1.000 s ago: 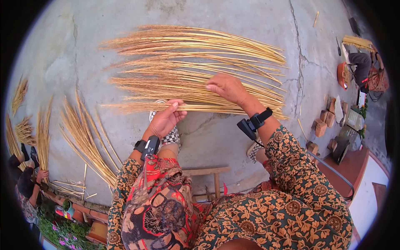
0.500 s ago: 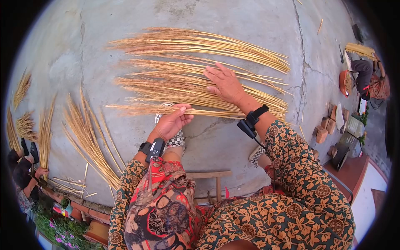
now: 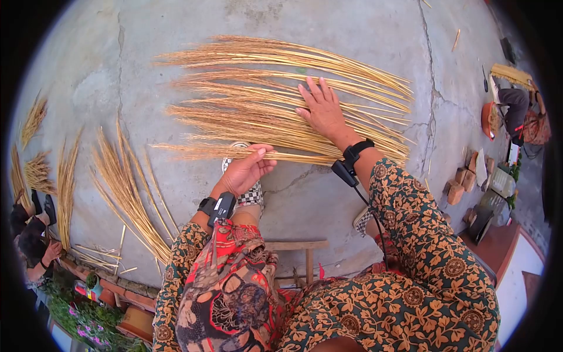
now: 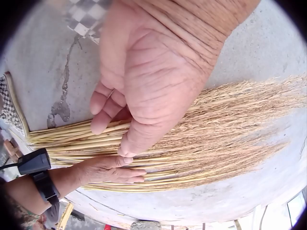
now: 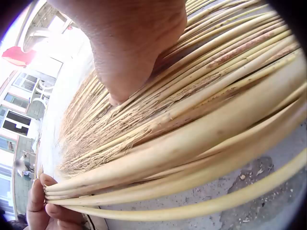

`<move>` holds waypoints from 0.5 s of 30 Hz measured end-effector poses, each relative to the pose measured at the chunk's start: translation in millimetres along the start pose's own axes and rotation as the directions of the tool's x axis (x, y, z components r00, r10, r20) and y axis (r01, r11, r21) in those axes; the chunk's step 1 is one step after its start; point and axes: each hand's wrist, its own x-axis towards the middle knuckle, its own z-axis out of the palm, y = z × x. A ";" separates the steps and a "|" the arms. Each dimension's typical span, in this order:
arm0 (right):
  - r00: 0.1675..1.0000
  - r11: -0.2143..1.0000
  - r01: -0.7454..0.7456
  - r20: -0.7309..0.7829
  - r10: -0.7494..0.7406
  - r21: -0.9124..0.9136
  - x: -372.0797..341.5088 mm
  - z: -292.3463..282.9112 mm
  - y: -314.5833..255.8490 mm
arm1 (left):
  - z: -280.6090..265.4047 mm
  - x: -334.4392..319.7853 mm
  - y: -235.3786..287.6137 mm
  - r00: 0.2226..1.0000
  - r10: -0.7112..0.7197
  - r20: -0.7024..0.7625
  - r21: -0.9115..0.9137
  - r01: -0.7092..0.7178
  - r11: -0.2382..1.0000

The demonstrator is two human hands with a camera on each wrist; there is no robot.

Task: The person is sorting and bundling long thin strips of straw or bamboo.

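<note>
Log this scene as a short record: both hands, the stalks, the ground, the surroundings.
Left hand: pinches a few long stalks
Right hand: fingers straight, over the spread stalks
Stalk layout: side by side, brushy ends toward the head view's left
Ground: grey, cracked
Left side: a separate fan of stalks
Far right: bricks and a reddish-orange basin

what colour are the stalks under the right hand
Straw yellow stalks, turning tan-brown at the feathery tips; best seen in head view.
</note>
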 end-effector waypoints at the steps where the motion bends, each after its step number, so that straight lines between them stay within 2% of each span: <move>1: 1.000 1.000 -0.002 -0.011 0.002 0.014 -2.8 2.3 -0.2 | -0.1 0.2 -0.3 1.000 0.000 0.000 0.001 0.000 1.000; 6: 1.000 0.998 -0.016 -0.021 0.017 0.067 -9.7 -1.5 -4.7 | -1.0 0.1 -0.4 1.000 0.001 -0.008 0.001 -0.001 1.000; 9: 0.995 0.994 -0.001 -0.104 0.012 0.109 -1.5 -13.5 -1.5 | -1.6 0.1 -0.4 1.000 -0.003 -0.001 -0.002 0.003 1.000; 12: 0.974 0.991 -0.068 -0.206 0.091 0.114 17.9 -19.6 10.6 | -1.6 -0.1 -0.3 1.000 -0.006 0.007 -0.009 0.006 1.000; 15: 0.927 0.936 -0.233 -0.232 0.296 0.264 33.5 -9.8 25.9 | -0.5 -0.8 0.6 1.000 -0.006 -0.001 -0.006 0.006 1.000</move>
